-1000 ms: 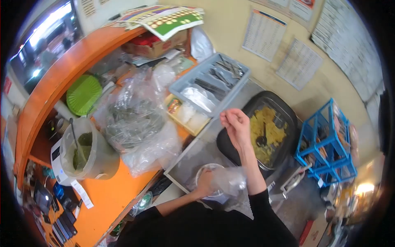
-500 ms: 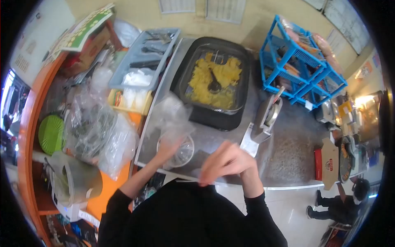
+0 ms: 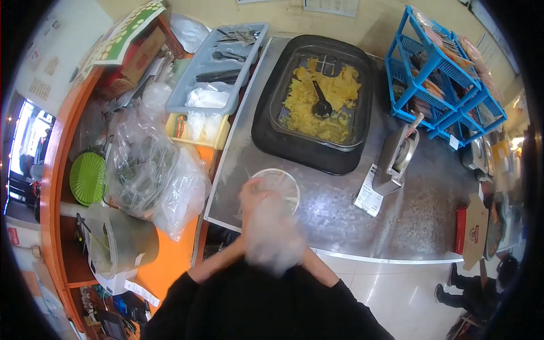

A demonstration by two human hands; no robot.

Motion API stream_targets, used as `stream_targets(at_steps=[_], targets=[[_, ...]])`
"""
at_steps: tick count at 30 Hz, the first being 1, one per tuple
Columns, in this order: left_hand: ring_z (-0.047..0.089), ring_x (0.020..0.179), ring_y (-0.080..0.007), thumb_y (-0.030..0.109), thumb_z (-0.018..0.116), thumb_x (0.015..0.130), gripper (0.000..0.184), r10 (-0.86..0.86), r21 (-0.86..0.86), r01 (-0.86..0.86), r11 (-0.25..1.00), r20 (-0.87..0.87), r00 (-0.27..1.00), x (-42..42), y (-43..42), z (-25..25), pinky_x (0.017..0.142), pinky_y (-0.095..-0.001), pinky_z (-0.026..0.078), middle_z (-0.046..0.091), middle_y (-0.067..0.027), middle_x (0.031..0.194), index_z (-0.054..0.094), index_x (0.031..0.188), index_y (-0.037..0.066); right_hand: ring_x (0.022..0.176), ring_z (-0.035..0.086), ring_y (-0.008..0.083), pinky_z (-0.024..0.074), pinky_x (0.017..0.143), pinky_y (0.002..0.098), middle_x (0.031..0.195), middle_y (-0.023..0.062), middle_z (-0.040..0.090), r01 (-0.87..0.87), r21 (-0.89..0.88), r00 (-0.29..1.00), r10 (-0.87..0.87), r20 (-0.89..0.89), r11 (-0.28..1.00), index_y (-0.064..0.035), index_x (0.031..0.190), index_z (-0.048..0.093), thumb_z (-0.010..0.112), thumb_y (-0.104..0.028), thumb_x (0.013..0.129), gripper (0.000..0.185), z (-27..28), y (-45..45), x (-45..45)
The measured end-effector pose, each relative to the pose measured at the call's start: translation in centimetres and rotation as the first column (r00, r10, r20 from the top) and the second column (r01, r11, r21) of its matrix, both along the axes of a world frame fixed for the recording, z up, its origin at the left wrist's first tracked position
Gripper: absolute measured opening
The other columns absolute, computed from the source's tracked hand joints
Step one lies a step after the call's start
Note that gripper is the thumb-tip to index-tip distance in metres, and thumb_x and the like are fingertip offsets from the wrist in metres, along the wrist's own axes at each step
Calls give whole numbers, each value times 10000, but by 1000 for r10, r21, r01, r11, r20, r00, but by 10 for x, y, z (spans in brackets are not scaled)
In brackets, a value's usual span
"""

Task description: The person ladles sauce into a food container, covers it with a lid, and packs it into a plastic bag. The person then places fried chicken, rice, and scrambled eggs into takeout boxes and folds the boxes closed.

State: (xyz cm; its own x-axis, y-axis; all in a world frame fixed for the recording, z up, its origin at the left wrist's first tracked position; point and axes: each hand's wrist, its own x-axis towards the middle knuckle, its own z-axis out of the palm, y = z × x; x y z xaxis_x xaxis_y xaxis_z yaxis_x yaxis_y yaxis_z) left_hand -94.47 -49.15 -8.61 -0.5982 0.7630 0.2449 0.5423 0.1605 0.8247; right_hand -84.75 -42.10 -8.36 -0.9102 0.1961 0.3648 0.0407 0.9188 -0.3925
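Observation:
In the head view, my left hand [image 3: 252,198] is over the near left of the steel counter, fingers curled at the edge of a thin clear plastic sheath [image 3: 275,229]. The plastic is blurred; whether it is a glove or a small bag I cannot tell. It covers my right hand, whose fingers are hidden in the blur close to my chest. Just beyond my hands stands a round, clear tub with a white rim [image 3: 290,180], partly hidden by my left hand.
A black pan [image 3: 263,139] holds yellow food with a black ladle [image 3: 322,105]. Right of it stand a tape dispenser [image 3: 396,161], a printed slip [image 3: 369,195] and blue racks [image 3: 425,96]. Clear bags [image 3: 187,187] and a utensil tray [image 3: 229,107] lie left. A person [image 3: 476,289] is at lower right.
My right hand has come left to meet my left hand. The plastic, held over the tub before, has moved toward my body and now covers my right hand. The view has shifted left.

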Motion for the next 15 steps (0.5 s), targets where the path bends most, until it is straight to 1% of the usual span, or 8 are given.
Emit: stream_targets(at_steps=[1,2,5,8,11,12,15], targets=[[591,918,-238,150,651,699,342,25,46,-27,999,37,999,7,-3,5,841,-334,448,628,-152,975,605,1000,-4,742,594,241,492,669,347,841,73,586,-44,-184,996,28,-88,982,-40,925,588,572,-156,712,243,-19,-2,0],[591,921,-242,146,648,699,337,44,75,-49,996,73,996,11,-7,10,842,-335,448,628,-154,975,607,997,-6,741,600,276,498,670,355,805,83,581,-98,-358,983,35,-179,929,-45,890,596,572,-172,701,230,-34,-4,0],[590,928,-255,135,639,699,324,30,112,-46,993,142,989,13,-12,20,846,-340,448,627,-159,974,611,988,-9,701,596,262,491,615,360,773,102,573,-96,-285,962,15,-274,954,-43,820,581,598,-142,641,206,-46,-4,1],[590,935,-267,124,630,700,311,-12,116,-8,993,175,985,8,-9,24,849,-345,449,626,-164,973,615,979,-13,676,593,267,486,591,360,722,110,560,-49,-443,957,-85,-278,895,-25,798,571,599,-102,644,174,-30,-5,0],[590,942,-280,113,622,700,299,-61,121,37,992,201,978,-1,0,25,853,-350,449,626,-168,973,619,970,-17,680,594,277,486,577,352,733,112,578,12,-514,990,-81,-113,857,-16,866,583,592,-122,689,207,-24,-11,4],[590,944,-284,109,619,701,295,-78,121,53,991,208,975,-4,3,24,854,-352,449,625,-170,972,620,967,-18,684,596,275,487,580,348,742,112,581,28,-535,994,-79,-74,844,-16,866,586,596,-116,689,204,-21,-12,7],[590,951,-297,98,610,701,284,-112,120,85,989,233,966,-10,8,25,858,-357,449,624,-175,971,624,958,-22,696,600,270,491,592,336,769,113,592,106,-581,986,-161,-43,807,-16,868,596,606,-96,689,196,-11,-18,12]])
